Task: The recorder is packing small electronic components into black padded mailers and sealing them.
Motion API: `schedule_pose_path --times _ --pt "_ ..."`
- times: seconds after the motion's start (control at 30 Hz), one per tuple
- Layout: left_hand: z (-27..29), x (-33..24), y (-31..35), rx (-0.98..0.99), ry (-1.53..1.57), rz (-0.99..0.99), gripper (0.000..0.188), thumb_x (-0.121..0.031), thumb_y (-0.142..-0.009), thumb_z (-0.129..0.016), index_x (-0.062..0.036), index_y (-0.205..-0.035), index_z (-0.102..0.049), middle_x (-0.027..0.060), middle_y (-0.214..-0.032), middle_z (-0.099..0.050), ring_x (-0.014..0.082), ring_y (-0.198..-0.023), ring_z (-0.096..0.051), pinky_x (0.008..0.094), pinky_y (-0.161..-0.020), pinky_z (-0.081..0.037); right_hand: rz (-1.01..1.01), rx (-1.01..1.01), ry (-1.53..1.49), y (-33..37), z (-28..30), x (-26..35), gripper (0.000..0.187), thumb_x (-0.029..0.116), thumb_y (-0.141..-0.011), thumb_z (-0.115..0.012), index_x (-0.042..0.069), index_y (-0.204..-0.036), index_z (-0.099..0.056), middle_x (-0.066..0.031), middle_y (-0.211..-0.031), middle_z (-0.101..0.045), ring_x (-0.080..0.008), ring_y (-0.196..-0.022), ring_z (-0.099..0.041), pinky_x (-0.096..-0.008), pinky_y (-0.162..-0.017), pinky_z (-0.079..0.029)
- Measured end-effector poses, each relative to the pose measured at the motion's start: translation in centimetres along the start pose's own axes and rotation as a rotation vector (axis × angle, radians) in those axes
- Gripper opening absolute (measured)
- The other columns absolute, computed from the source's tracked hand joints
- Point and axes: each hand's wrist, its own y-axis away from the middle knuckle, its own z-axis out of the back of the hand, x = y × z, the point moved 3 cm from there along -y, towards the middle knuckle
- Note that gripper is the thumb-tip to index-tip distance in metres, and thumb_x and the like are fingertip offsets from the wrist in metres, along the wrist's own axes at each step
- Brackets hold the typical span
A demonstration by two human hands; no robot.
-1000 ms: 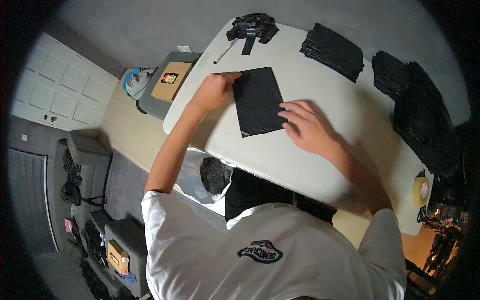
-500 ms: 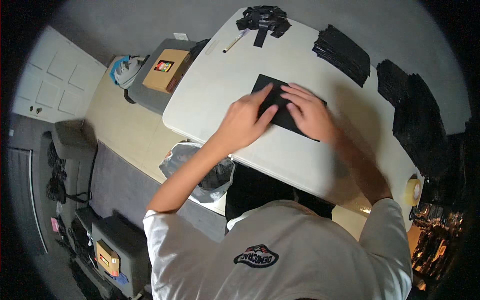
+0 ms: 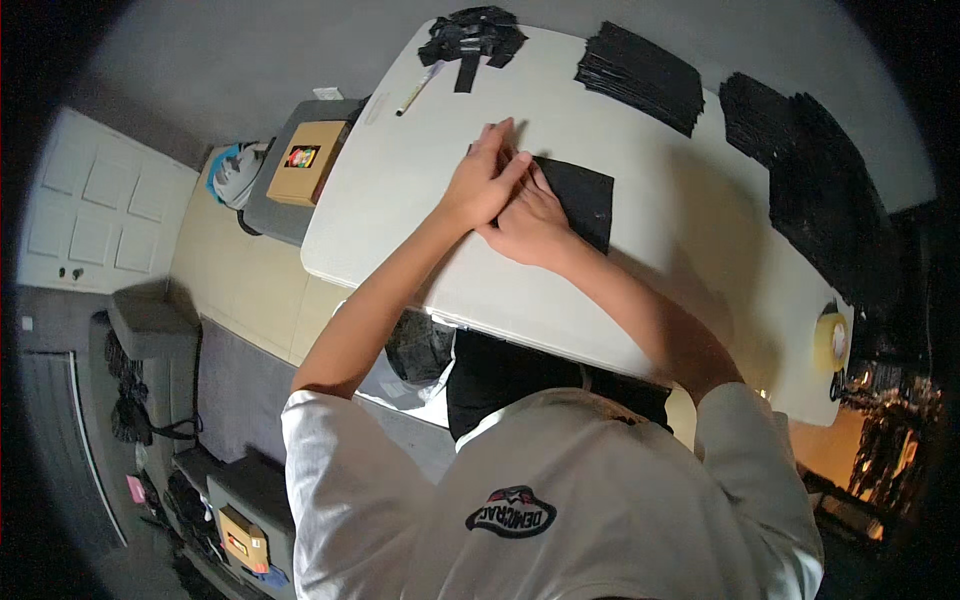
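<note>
A flat black rectangular piece (image 3: pixel 588 195), perhaps plastic or fabric, lies on the white table (image 3: pixel 400 220) in front of me. My right hand (image 3: pixel 532 222) rests flat on its left part with the fingers stretched out. Against it, my left hand (image 3: pixel 482 184) lies at the piece's left end, fingers extended and its thumb across the right hand's fingers. The two hands cover that left end, so its edge is hidden. Nothing appears to be grasped by either one.
Along the far edge sit a pile of black strips (image 3: pixel 472 40), a pen (image 3: pixel 418 90) and a stack of black pieces (image 3: pixel 642 78). More black stacks (image 3: pixel 825 185) line the right side, above a tape roll (image 3: pixel 830 342). A cardboard box (image 3: pixel 307 163) rests on a grey chair.
My right hand has slid left across the black piece and now meets my left hand. The piece's right part is uncovered. The whole view has shifted slightly.
</note>
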Motion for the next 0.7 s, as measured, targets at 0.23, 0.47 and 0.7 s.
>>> schedule_pose_path --times 0.23,0.47,0.7 --pt "-0.3 -0.8 1.4 -0.007 -0.205 -0.063 0.067 -0.048 -0.104 -0.052 -0.005 -0.155 -0.045 0.0294 -0.158 -0.043 0.0508 -0.148 -0.038 0.0501 -0.122 -0.032 0.019 -0.152 0.024 4.2 1.5 -4.0 0.112 0.074 -0.093 -0.055 -0.014 -0.157 -0.027 -0.0284 -0.17 -0.02 -0.0394 -0.16 -0.014 -0.0485 -0.131 -0.011" --pt "-1.6 0.5 1.2 0.071 -0.639 -0.257 0.067 -0.055 -0.106 -0.046 -0.0124 -0.158 -0.046 0.0209 -0.164 -0.039 0.0467 -0.154 -0.03 0.0549 -0.126 -0.022 0.044 -0.121 0.101 7.5 2.9 -7.3 0.102 0.069 -0.098 -0.053 -0.009 -0.159 -0.029 -0.0232 -0.171 -0.021 -0.0356 -0.16 -0.017 -0.0479 -0.13 -0.016" --pt "-2.5 -1.4 1.6 0.134 -0.877 -0.244 0.076 -0.07 -0.099 -0.047 -0.0294 -0.163 -0.038 0.0171 -0.172 -0.024 0.0466 -0.157 -0.021 0.0655 -0.125 -0.016 0.048 -0.09 0.133 8.6 3.9 -8.5 0.105 0.068 -0.094 -0.06 -0.006 -0.161 -0.027 -0.0224 -0.17 -0.023 -0.0362 -0.159 -0.02 -0.0506 -0.129 -0.019"
